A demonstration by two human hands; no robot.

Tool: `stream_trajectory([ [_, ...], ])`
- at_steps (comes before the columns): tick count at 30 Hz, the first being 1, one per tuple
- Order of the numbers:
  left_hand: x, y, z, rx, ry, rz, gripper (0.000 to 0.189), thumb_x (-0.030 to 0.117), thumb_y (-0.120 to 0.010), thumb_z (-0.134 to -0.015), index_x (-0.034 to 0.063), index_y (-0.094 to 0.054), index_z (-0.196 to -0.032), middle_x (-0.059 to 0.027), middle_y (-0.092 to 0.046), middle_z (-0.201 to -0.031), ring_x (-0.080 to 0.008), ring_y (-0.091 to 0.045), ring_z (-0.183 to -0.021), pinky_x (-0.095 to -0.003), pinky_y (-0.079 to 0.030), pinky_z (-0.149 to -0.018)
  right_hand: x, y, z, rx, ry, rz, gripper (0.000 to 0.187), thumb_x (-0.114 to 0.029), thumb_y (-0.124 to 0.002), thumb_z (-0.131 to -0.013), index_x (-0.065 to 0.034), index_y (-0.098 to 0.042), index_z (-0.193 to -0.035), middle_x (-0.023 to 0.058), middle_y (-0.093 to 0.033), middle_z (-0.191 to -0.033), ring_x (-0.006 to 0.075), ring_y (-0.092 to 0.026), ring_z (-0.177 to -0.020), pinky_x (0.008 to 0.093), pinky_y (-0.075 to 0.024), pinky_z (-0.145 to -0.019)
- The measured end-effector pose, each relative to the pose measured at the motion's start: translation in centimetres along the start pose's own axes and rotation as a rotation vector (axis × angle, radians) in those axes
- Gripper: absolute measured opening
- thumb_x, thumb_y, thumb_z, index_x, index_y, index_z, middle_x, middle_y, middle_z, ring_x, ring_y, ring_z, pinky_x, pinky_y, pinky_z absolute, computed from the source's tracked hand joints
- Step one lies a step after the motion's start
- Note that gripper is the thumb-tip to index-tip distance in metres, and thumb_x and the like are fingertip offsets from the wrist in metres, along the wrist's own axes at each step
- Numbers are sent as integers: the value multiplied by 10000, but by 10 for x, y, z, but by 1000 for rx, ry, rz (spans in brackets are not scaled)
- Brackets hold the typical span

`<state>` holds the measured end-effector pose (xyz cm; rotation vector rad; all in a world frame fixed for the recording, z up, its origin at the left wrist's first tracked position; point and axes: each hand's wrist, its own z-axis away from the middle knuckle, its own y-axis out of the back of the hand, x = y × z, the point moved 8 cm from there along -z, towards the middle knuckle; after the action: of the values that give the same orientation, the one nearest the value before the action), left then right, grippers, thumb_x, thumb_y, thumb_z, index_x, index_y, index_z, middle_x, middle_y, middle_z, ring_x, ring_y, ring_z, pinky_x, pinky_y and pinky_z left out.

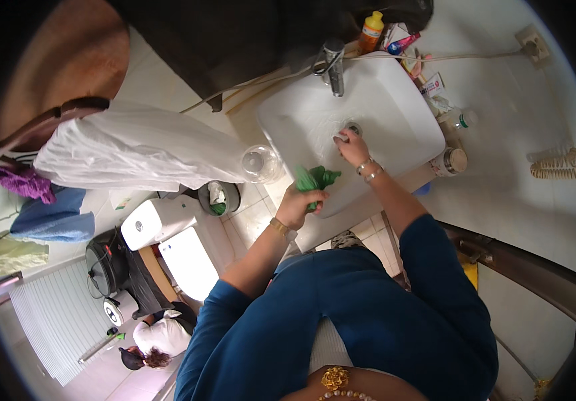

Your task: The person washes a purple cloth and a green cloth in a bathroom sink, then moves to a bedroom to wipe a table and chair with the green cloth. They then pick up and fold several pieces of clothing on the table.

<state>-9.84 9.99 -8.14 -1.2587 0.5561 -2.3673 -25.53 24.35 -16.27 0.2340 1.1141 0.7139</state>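
Observation:
A white washbasin with a chrome faucet lies before me. My left hand grips a crumpled green cloth over the basin's near left rim. Inside the basin, my right hand has its fingers at the drain fitting; they hide part of it, and I cannot tell whether they hold anything. What looks like water shows on the basin's bottom, left of the drain. A clear plastic container stands just left of the basin.
An orange bottle with a yellow cap, a clear bottle and a lidded jar stand around the basin. A cable crosses behind the faucet. A waste bin and toilet are at left. Another person is at lower left.

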Motion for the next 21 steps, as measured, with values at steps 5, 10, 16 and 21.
stream_trajectory([
  [5,-17,-14,-23,-140,180,190,140,105,-705,-807,42,-626,-905,-57,-607,-802,-174,-573,-710,-319,-455,-654,-59,-46,83,-609,-29,-1343,384,-304,-546,-941,-53,-595,-1228,94,-663,-1123,226,-616,-1079,379,-491,-923],
  [10,-15,-30,-29,-211,279,56,139,126,-737,-785,71,-645,-872,-29,-609,-812,-152,-572,-742,-312,-448,-671,-126,-15,106,-539,584,-673,280,-142,-572,-929,-4,-620,-1168,89,-669,-1028,169,-623,-997,307,-497,-896],
  [16,4,-47,-32,-298,261,-112,174,6,-700,-690,109,-579,-760,7,-528,-680,-114,-462,-509,-261,-261,-417,-138,7,112,-311,430,-685,207,-206,-592,-947,-1,-619,-939,-31,-516,-675,45,-455,-635,221,-404,-590],
  [21,-7,-29,-46,-83,218,-303,147,18,-687,-676,98,-571,-721,14,-487,-600,-107,-437,-454,-267,-249,-390,-122,-4,100,-239,255,-799,288,-280,-587,-957,-7,-602,-864,-48,-445,-625,50,-382,-577,234,-366,-526],
])
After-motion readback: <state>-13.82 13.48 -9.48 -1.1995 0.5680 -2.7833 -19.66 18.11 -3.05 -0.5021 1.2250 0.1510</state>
